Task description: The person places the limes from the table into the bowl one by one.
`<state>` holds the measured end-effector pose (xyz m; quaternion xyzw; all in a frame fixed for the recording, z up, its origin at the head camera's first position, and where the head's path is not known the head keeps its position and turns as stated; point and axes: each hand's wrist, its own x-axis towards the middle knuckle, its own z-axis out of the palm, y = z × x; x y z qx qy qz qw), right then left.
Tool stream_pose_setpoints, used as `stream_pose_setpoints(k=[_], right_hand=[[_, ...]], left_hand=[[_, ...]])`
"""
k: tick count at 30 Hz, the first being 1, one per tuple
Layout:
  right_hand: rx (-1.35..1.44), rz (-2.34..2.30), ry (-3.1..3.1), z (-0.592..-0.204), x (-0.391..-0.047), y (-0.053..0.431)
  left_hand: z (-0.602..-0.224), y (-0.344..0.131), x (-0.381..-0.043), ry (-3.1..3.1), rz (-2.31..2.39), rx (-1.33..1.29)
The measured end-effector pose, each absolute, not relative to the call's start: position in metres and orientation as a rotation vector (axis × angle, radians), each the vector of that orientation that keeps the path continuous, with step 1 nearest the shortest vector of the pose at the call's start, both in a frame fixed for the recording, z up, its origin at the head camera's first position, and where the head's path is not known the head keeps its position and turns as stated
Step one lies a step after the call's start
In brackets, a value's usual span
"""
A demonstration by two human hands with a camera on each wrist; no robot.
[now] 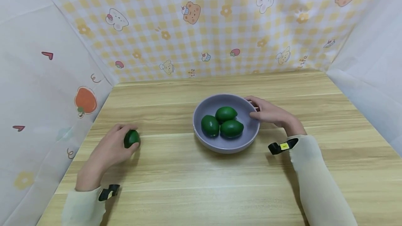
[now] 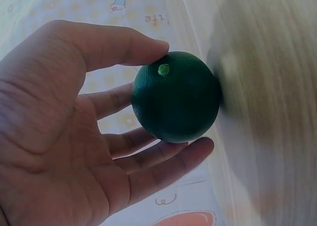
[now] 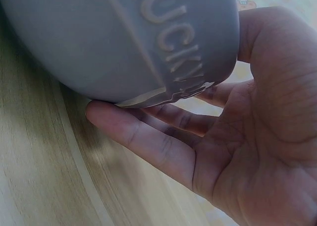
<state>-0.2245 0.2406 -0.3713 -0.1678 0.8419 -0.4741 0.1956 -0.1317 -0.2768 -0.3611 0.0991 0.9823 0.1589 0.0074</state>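
At the left of the table, my left hand [image 1: 110, 149] holds a dark green lime [image 1: 132, 138]. In the left wrist view the thumb lies on the lime's near side by its pale green stem nub, the fingers on the other side, and the lime is right at the wooden surface. A greyish-purple bowl [image 1: 226, 146] stands upright near the middle, with three more green limes [image 1: 231, 128] inside. My right hand [image 1: 271, 112] grips the bowl's right side, its thumb at the rim and its fingers along the outer wall. Raised lettering [image 3: 173, 32] shows on that wall.
The light wooden table [image 1: 176, 184] extends under both forearms. A yellow checked cloth [image 1: 213, 34] with cartoon prints hangs behind it. White sheets close off the left [image 1: 37, 97] and right sides. Black wrist devices [image 1: 108, 193] sit at the cream sleeves.
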Motion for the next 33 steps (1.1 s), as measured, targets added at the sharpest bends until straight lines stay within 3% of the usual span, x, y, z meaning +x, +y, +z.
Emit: stream_pose_setpoints(k=[19, 33], right_hand=[[-0.448, -1.338, 2.333, -0.371, -0.225, 0.241], [-0.450, -1.354, 2.320, -0.373, -0.226, 0.243]], left_hand=[[-0.359, -0.274, -0.134, 3.055, 0.513, 0.284], [-0.334, -0.261, -0.146, 3.059, 0.521, 0.371]])
